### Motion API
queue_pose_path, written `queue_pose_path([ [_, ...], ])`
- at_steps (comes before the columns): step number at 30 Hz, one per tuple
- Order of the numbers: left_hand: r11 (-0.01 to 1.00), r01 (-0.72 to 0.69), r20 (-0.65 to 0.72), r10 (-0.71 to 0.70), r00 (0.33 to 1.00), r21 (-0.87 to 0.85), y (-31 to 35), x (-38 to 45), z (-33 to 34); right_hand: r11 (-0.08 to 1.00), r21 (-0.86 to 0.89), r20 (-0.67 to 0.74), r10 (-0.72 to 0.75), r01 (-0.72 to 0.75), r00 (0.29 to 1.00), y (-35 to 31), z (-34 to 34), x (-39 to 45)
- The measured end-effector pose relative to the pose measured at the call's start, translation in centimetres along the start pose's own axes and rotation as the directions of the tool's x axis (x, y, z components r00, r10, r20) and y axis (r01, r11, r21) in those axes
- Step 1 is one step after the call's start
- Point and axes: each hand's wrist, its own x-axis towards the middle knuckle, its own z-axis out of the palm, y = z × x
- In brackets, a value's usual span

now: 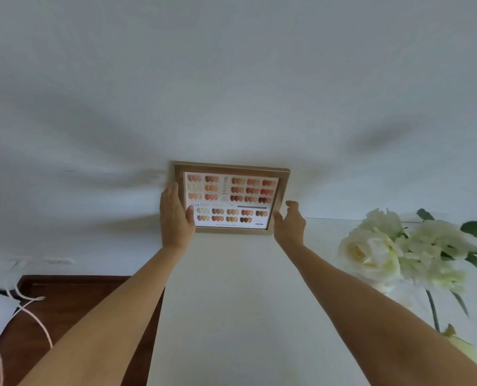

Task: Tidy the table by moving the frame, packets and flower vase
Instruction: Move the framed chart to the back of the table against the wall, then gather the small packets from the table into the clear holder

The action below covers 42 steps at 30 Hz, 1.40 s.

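- While the left hand (176, 215) pinches its left edge, the frame (231, 199) stands against the wall (231, 79), at the table's (231, 302) back.
- Right hand (290, 221): thumb touching right edge, fingers loose.
- Flowers (371, 246) near right.

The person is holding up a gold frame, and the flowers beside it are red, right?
No. The flowers are white, not red; the head view shows it. The left hand does hold the gold frame.

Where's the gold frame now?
Head view, centre: gold-framed colour chart against the white wall, gripped by the left hand, white flowers to its right.
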Motion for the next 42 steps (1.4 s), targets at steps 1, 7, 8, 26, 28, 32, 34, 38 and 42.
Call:
queue_pose_path([
  [1,1.0,-0.022,0.006,0.022,1.0,0.02,0.4,-0.8,-0.2,1.0,-0.008,0.016,-0.001,0.002,1.0,0.4,-0.3,-1.0],
  [7,0.992,-0.023,0.131,0.006,0.991,0.127,2.2,-7.1,-1.1,0.996,-0.072,0.106,-0.047,0.055,0.993,4.3,-2.5,-7.6],
  [8,0.987,-0.028,0.151,0.004,0.989,0.158,2.5,-8.5,-1.3,0.993,-0.089,0.132,-0.063,0.075,0.989,5.3,-3.0,-8.7],
  [26,0.929,-0.071,0.492,-0.127,0.861,0.364,15.1,-37.2,7.0,0.937,-0.338,0.26,0.002,0.09,0.966,30.3,-25.3,-23.0],
  [28,0.934,-0.119,0.56,-0.098,0.823,0.338,17.8,-39.3,9.1,0.941,-0.336,0.208,0.045,0.028,0.977,32.8,-28.5,-23.5],
  [32,0.943,-0.214,0.654,-0.005,0.756,0.254,23.3,-41.8,13.5,0.944,-0.322,0.122,0.115,-0.071,0.986,36.7,-33.7,-23.4],
  [34,0.938,-0.265,0.692,0.039,0.721,0.223,25.7,-42.2,15.7,0.948,-0.297,0.087,0.147,-0.115,0.985,38.1,-35.5,-22.8],
  [38,0.923,-0.353,0.737,0.13,0.663,0.155,29.0,-42.1,20.3,0.945,-0.289,0.061,0.18,-0.155,0.982,40.3,-37.6,-21.1],
  [42,0.914,-0.383,0.746,0.164,0.645,0.13,30.7,-41.2,24.7,0.927,-0.329,0.089,0.22,-0.179,0.971,41.9,-39.1,-18.7],
])
